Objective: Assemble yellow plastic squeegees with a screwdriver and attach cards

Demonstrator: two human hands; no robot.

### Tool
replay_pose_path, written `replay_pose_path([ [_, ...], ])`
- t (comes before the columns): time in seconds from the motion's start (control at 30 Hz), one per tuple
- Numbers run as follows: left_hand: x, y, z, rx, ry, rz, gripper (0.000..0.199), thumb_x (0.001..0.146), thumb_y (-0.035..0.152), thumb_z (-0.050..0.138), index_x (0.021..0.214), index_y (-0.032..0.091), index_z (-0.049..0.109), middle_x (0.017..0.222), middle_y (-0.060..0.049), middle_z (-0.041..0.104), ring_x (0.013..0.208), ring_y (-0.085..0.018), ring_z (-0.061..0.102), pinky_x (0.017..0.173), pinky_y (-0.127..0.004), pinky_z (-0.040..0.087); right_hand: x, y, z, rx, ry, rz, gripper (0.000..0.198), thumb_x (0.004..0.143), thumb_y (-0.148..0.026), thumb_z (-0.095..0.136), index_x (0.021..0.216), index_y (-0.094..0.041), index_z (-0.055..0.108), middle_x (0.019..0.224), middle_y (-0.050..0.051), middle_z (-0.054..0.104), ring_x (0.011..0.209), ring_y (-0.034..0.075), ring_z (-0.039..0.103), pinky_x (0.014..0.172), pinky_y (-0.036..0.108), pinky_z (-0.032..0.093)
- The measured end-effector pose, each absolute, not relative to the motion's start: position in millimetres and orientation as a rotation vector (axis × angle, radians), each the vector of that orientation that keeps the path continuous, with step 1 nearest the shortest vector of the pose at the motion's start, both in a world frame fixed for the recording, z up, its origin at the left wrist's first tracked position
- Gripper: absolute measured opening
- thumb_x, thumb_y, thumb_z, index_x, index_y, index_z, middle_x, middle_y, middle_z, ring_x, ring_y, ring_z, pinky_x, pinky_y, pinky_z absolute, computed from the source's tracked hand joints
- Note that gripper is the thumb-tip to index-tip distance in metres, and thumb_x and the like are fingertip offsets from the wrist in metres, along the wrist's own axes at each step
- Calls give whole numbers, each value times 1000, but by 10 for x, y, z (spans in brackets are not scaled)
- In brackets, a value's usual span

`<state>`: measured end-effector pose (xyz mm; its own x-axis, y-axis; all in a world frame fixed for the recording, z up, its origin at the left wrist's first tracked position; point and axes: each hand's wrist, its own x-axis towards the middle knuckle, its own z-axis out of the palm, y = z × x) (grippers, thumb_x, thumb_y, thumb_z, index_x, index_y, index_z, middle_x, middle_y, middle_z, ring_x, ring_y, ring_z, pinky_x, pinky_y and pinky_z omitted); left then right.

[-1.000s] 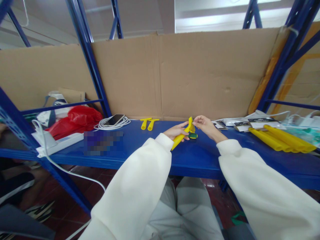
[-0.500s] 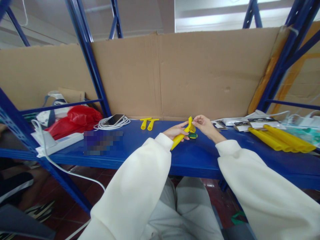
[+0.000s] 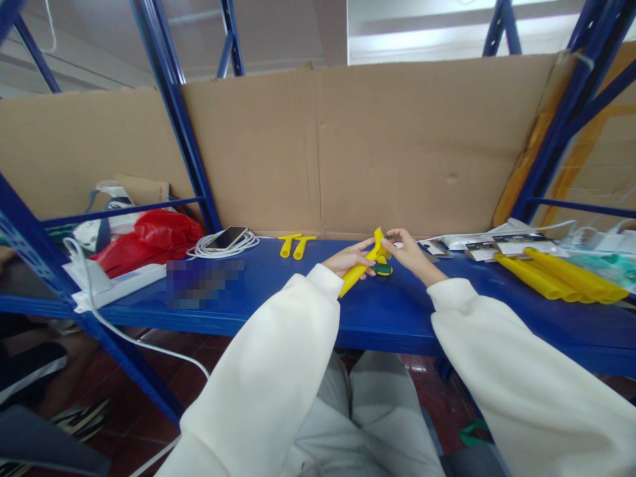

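Observation:
My left hand (image 3: 352,260) is wrapped round a yellow T-shaped handle (image 3: 354,278), which slants up and to the right with its wide head at the top. My right hand (image 3: 405,248) is beside that head, thumb and fingers pinched together. What lies between those fingertips, if anything, is too small to make out. Just under the head, on the blue shelf (image 3: 298,295), a green and yellow object (image 3: 382,269) shows in part; its kind is not clear.
Two yellow T-shaped pieces (image 3: 299,248) lie at the back, left of my hands. Several yellow tubes (image 3: 561,275) and flat packets (image 3: 529,244) are on the right. A phone (image 3: 227,238) on a coiled white cable (image 3: 199,249), a power strip (image 3: 124,285) and a red bag (image 3: 154,238) are at the left.
The head of the yellow handle has turned slightly, and my right fingers have shifted a little at its upper end. My left hand keeps its grip.

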<state>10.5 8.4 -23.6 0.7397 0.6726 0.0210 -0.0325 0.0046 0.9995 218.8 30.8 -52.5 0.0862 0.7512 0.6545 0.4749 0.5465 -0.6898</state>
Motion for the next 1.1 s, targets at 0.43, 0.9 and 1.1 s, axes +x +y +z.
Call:
replay_pose_path([
  [0.43,130,77,-223,1308,723,785,91,76,-2,59,156,30,30,108,-8,68,54,-8,59,46,-17,42,2306,274,-513,-1187,-1816,111,30,73,-51,73,78,-22,69,88,8,71,86,25,65,89,45,51],
  [0.9,144,42,-185,1183,879,860,92,78,-4,50,158,31,22,100,-5,63,50,-7,55,45,-17,41,2273,83,-428,-1248,-2094,443,30,61,-49,82,68,-22,71,69,2,70,62,20,61,64,33,50],
  [1.1,145,12,-154,1196,945,878,87,79,-4,47,156,29,23,95,-3,63,49,-7,54,46,-18,40,2242,103,-379,-1118,-1745,587,40,64,-58,80,71,-20,65,66,4,69,61,19,63,62,33,53],
])
